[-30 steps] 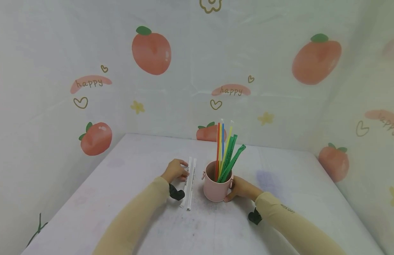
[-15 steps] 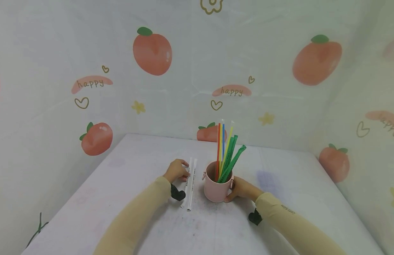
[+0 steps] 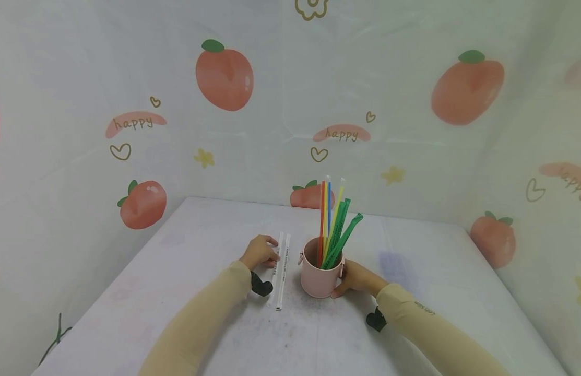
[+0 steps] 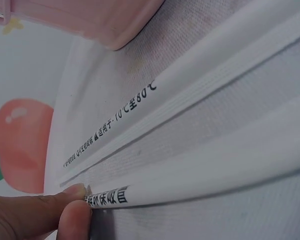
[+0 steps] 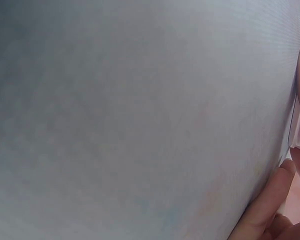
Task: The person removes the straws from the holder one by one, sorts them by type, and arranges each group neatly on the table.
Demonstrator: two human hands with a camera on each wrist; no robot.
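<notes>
Two white paper-wrapped straws lie side by side on the table in the head view. My left hand (image 3: 259, 252) pinches the left wrapped straw (image 4: 190, 187) between thumb and finger, as the left wrist view shows. The other wrapped straw (image 4: 200, 75) lies apart from the fingers, with dark printing along it. A pink bucket (image 3: 316, 283) stands upright to the right, and my right hand (image 3: 358, 278) grips its lower right side. Inside lean several straws: green-wrapped ones (image 3: 347, 235), a red one (image 3: 322, 209), yellow ones and a blue one (image 3: 329, 201).
A white cloth covers the table (image 3: 290, 344). Behind it hangs a white curtain (image 3: 281, 94) printed with peaches, hearts and stars. Small handles (image 3: 300, 258) stick out from the bucket's sides. A dark green cord (image 3: 59, 334) shows at the far left.
</notes>
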